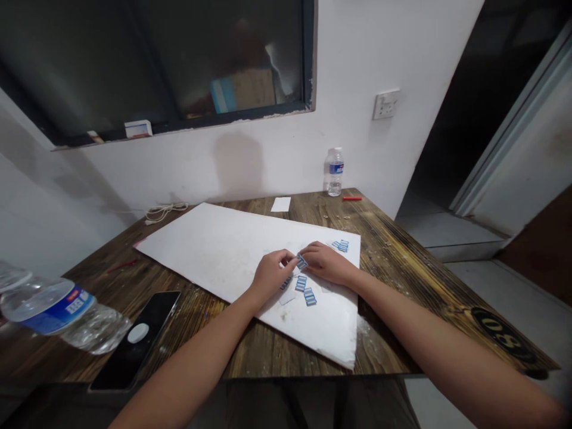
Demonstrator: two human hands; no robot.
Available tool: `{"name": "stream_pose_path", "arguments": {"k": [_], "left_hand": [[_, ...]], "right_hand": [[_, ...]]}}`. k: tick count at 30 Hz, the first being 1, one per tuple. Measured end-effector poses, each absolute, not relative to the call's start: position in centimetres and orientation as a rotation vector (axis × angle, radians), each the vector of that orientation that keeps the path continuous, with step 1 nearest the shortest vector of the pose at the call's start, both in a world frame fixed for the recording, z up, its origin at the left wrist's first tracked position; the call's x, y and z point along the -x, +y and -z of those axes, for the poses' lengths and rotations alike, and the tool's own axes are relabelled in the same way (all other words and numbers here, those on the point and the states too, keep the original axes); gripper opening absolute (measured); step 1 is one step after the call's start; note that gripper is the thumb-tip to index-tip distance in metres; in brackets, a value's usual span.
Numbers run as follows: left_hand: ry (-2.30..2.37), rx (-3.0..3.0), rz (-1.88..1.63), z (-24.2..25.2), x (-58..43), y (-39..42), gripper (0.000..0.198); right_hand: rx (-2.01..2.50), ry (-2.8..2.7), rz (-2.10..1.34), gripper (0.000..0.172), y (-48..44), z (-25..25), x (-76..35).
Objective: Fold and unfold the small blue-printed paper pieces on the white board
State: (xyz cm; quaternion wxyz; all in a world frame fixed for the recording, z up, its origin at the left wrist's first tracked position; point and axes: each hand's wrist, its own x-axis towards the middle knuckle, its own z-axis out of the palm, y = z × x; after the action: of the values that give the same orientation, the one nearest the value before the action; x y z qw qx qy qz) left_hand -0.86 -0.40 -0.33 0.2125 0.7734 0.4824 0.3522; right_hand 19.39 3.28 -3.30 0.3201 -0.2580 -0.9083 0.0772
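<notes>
Between the fingertips of both hands is a small blue-and-white patterned paper piece [302,261]. My left hand [274,271] pinches its left side, while my right hand [322,262] has its fingers closed at the right side. Below them, similar blue-and-white pieces [309,296] lie on a large white board [214,238], one partly hidden by my left hand. A small group of such pieces [342,245] rests near the board's right corner, beyond my right hand. What is printed on them is too small to read.
The board lies on a dark wooden table [384,268]. At the left are a large water bottle [58,310] and a black phone [136,336]. Toward the wall stand a small bottle [335,173], a red pen [352,198], a white card [281,204] and a coiled cable [165,211].
</notes>
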Motion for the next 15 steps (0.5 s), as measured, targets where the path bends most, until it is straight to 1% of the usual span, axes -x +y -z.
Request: {"name": "stream_pose_path", "arguments": {"k": [5,15], "left_hand": [[1.331,-2.155,-0.972,0.41,0.88,-0.38,0.016],[1.345,-2.161,-0.945,0.6,0.91,-0.26,0.019]], "right_hand": [[0.699,-2.392,-0.231,0.019,3.29,3.42,-19.4],[0.709,-2.418,-0.194,0.022,3.31,3.31,-19.35]]}}
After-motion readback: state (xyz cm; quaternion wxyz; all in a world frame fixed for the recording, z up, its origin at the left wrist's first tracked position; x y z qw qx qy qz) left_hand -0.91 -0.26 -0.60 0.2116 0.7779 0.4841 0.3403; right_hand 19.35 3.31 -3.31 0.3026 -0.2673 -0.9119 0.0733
